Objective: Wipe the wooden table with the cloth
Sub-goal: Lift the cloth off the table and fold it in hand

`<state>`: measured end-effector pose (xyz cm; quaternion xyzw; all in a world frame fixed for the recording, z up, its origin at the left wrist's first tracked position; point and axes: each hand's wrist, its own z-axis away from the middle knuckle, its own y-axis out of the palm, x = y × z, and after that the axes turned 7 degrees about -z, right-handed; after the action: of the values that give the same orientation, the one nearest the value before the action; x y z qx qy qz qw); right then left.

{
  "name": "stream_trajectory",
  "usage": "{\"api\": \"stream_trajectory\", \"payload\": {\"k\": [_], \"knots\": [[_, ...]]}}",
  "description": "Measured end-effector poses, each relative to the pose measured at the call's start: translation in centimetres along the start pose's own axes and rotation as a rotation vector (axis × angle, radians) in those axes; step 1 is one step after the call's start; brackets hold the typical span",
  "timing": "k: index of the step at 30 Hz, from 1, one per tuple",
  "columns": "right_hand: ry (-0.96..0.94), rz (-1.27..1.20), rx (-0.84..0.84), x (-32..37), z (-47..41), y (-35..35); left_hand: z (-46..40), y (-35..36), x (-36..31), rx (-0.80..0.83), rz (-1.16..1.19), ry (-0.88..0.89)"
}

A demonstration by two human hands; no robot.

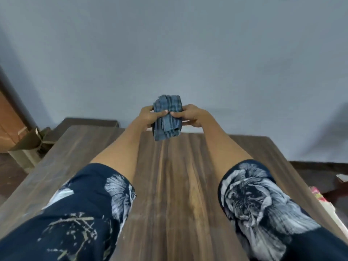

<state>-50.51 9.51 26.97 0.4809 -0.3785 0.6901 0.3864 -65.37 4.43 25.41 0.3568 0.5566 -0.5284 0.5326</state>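
Nearest us, our two patterned sleeves (79,208) frame the wooden surface (178,194), whose grain runs away from us toward its far edge. Our forearms stretch out over it, and at the far end both hands meet on the cloth (167,117), a folded blue checked bundle that we hold up in the air above the far edge of the surface, not yet touching the wood. The left hand (148,115) has its fingers (163,112) curled round the cloth's left side, thumb across the front. The right hand (190,115) pinches the right side with curled fingers. We judge that we hold it this way to fold or bunch it into a pad before pressing it down to wipe.

Nothing lies on the stretch of surface between our arms, so no obstacle is in view for a stroke there. To the left, beyond the surface's edge, a cardboard box (11,125) sits low against the wall (169,53). At the right edge some pale and pink items (318,194) show, too cut off to name.
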Motion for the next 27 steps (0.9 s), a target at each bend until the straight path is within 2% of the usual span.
{"api": "stream_trajectory", "payload": {"k": [6,11,15,21,27], "knots": [[-0.323,-0.082,-0.049,12.6,2.2,-2.7,-0.3,-3.6,-13.5,-0.026,-0.016,0.264],[-0.475,-0.105,-0.079,18.6,4.1,-3.3,0.5,-5.2,-19.8,-0.065,-0.024,0.415],[-0.524,-0.118,-0.088,20.5,4.6,-3.3,0.6,-5.8,-21.6,-0.1,-0.01,0.472],[-0.516,-0.145,-0.131,20.5,4.5,-3.5,-0.3,-5.1,-21.3,-0.118,-0.004,0.463],[-0.475,-0.116,-0.212,19.6,4.9,-5.2,-0.7,-2.9,-21.3,-0.071,-0.009,0.459]]}}
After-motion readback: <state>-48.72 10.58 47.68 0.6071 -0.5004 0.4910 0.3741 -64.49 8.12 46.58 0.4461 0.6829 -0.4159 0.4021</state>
